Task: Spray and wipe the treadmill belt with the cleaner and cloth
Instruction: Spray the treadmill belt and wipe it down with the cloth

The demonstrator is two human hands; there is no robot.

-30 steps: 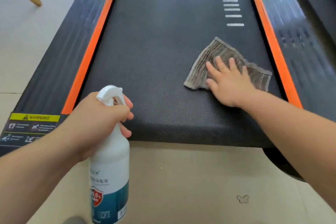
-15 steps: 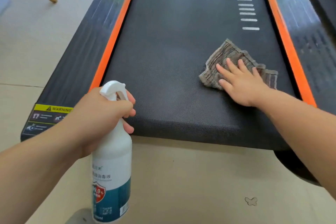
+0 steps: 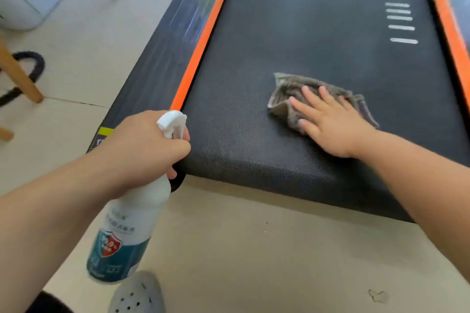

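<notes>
The right hand (image 3: 330,122) lies flat, fingers spread, pressing a crumpled grey cloth (image 3: 287,94) against the treadmill belt (image 3: 318,33); it is not clutching the cloth, only pinning it under the palm and fingers. The cloth sits on the near end of the belt, a little right of centre, and most of it shows to the left of and beyond the fingers. The belt's long axis runs away from the person, between two orange strips (image 3: 203,40), so the unwiped length appears to lie ahead of the hand, with a narrower band off to its left. The left hand (image 3: 142,150) is wrapped tight around the neck of a white spray bottle (image 3: 127,231), a finger at the trigger, with the nozzle aimed toward the belt's near left corner. The bottle hangs over the floor (image 3: 254,249) just off the belt's end. The right hand is clearly the nearer one for wiping; the next stroke likely pushes the cloth leftward or forward.
</notes>
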